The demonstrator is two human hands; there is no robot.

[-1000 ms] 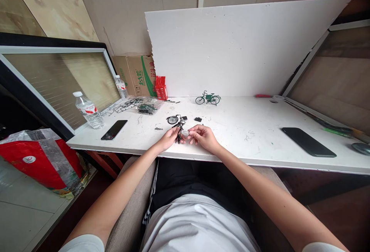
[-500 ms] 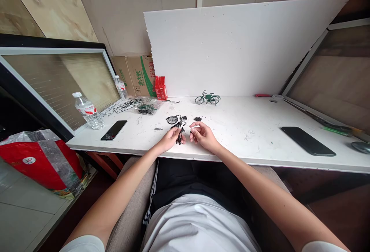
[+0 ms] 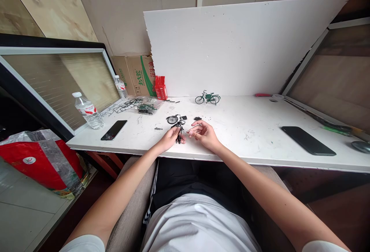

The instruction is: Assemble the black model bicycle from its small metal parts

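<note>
Left hand (image 3: 170, 140) clamped on black bike frame (image 3: 179, 137) over tabletop (image 3: 237, 128); right hand (image 3: 204, 134) pinching thin rod (image 3: 185, 131) beside it, contact unclear from here; seemingly fitting step; next move calls for steady frame, fine aim.

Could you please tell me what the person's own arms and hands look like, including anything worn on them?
The left hand and right hand are ungloved, with no ring, watch or bracelet visible. The forearms are uncovered too. Plain, whitish short sleeves show near the bottom edge.
</note>
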